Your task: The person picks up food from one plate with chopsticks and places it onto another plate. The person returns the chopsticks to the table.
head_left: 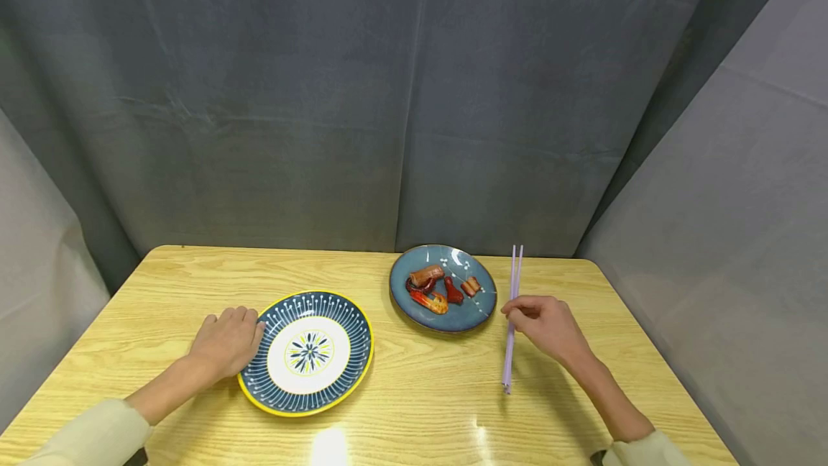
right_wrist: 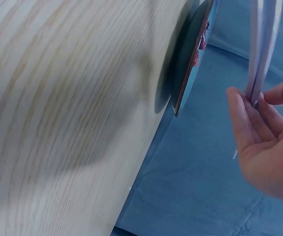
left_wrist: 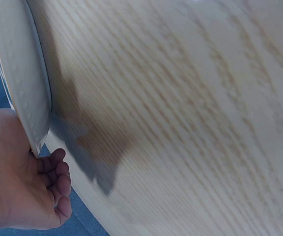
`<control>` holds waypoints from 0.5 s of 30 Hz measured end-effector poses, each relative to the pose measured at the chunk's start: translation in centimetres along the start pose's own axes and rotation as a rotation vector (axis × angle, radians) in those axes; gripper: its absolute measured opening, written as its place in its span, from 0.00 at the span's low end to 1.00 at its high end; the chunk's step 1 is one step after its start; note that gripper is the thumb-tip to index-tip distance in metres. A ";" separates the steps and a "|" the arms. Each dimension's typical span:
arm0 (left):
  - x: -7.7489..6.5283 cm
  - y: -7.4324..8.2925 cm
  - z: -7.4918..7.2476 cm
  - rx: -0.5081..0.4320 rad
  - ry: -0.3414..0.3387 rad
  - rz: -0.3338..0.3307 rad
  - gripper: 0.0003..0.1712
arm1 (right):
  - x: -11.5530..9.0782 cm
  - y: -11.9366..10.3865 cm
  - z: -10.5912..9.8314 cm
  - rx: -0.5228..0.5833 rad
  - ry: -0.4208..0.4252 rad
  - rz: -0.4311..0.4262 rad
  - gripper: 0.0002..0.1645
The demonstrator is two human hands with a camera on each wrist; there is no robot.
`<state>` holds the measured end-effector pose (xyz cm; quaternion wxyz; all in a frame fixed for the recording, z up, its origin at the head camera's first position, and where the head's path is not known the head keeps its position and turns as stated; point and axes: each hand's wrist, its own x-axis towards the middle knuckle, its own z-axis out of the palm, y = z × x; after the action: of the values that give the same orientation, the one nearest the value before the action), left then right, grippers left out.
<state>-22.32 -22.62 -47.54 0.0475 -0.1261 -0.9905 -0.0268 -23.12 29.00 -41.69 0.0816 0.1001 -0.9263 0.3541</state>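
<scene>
My left hand grips the left rim of a round plate with a dark blue, white-lined border, yellow edge and white centre. In the left wrist view its curled fingers show beside the rim, with the thumb hidden by the plate. My right hand pinches a pair of pale purple chopsticks near their middle, raised over the table. Their thin ends point away, toward the curtain. Left of that hand sits a blue-grey plate bearing several pieces of food, among them a shrimp and a brown roll-like piece.
Both plates are on a light wood-grain table with rounded far corners. A dark grey curtain hangs right behind the far edge. Pale cloth hangs along the right side. On the blue-grey plate also lie a red piece and small brown pieces.
</scene>
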 end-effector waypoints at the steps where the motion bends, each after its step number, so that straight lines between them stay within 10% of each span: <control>1: 0.0 0.0 0.0 0.001 0.003 0.002 0.16 | 0.0 -0.1 0.0 0.014 -0.011 0.006 0.10; 15: -0.1 0.1 -0.1 0.002 0.002 -0.006 0.19 | 0.0 0.2 0.4 0.102 -0.084 -0.052 0.08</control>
<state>-22.23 -22.53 -47.48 0.0484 -0.1231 -0.9909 -0.0262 -23.19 28.81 -42.12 0.0465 0.1429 -0.9067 0.3940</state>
